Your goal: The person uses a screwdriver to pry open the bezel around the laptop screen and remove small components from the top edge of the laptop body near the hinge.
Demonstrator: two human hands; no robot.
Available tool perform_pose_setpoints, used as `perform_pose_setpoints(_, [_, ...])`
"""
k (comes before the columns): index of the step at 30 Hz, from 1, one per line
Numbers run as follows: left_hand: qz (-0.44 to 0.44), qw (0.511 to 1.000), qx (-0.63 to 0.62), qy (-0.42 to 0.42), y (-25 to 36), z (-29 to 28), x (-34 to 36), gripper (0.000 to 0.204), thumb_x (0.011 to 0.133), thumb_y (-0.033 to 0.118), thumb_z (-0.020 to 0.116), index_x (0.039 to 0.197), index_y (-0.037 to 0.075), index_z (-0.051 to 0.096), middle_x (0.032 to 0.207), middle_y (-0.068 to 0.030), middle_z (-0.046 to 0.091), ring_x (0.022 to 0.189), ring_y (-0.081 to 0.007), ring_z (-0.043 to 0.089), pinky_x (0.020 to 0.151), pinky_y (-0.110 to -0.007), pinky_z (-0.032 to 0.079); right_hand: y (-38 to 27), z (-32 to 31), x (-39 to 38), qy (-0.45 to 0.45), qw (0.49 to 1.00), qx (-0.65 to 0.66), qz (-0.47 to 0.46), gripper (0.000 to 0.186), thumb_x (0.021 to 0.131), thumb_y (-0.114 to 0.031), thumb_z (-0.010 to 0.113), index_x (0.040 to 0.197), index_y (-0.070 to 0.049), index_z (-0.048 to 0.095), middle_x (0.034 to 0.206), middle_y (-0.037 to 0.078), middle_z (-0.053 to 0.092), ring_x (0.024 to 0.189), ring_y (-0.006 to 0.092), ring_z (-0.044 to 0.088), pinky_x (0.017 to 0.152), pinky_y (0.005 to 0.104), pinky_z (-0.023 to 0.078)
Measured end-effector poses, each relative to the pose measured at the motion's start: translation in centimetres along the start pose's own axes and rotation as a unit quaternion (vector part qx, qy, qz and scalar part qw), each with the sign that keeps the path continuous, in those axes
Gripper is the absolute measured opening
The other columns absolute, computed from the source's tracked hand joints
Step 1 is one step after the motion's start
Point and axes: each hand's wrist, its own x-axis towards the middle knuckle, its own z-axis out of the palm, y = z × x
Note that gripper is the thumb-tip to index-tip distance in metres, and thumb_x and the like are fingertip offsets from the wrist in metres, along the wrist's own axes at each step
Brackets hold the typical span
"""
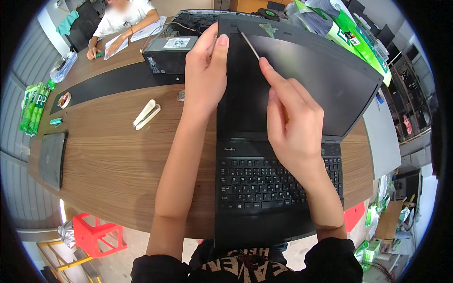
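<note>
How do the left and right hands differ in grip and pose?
The left hand grips the laptop lid by its left edge; the right hand holds a slim tool. The left hand's thumb points up, whereas the right hand's index finger stretches toward the upper left. Both hands are bare.

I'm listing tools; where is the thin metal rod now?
At the head view's top centre, the thin metal rod is in the right hand, its tip near the upper-left corner of the laptop screen, right of the left hand.
</note>
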Motion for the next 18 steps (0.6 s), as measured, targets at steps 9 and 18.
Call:
perform_pose_setpoints(9, [-0.007,1.000,0.008,0.002,0.1,0.2,0.0,0.030,0.097,0.011,0.042,0.121,-0.005,0.053,0.100,-0.0070,0.066,0.089,-0.0082,0.058,0.079,-0.023,0.046,-0.5,-0.1,2.0,0.010,0.998,-0.049,-0.039,0.040,0.074,0.008,0.054,0.114,0.004,0.058,0.072,0.016,0.053,0.063,0.0322,0.056,0.059,0.0397,0.046])
perform_pose_setpoints(18, [0.004,1.000,0.017,0.010,-0.3,0.3,0.0,0.031,0.097,0.013,0.046,0.124,-0.002,0.053,0.104,-0.0043,0.063,0.087,-0.0070,0.056,0.077,-0.021,0.045,-0.6,-0.6,0.2,-0.030,0.996,-0.077,-0.023,0.042,0.074,0.008,0.055,0.116,0.003,0.058,0.071,0.014,0.054,0.060,0.0297,0.055,0.059,0.0382,0.047])
